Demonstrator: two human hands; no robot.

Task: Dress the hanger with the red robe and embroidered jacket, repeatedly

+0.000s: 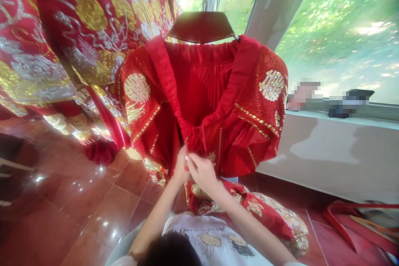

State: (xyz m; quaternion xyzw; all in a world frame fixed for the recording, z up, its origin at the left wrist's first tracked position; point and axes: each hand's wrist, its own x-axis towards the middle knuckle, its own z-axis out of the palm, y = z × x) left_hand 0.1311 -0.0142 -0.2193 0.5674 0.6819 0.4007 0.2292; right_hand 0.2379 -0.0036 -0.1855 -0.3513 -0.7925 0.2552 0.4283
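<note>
A red garment with a gathered band, gold bead trim and round sparkling emblems hangs from a dark red hanger in front of me. My left hand is closed at the front of the garment, just below where the two sides of the band meet. Beside it and touching it, my right hand pinches at the same spot with thumb and forefinger. Thin ties or folds of cloth show just above the fingers. Exactly which bit of the garment lies between the fingertips is too small to tell.
Embroidered red garments hang at the left. Behind are windows and a white sill bearing blurred-out objects. More embroidered red cloth lies low, near my lap. A red stool-like frame stands at the lower right on the tiled floor.
</note>
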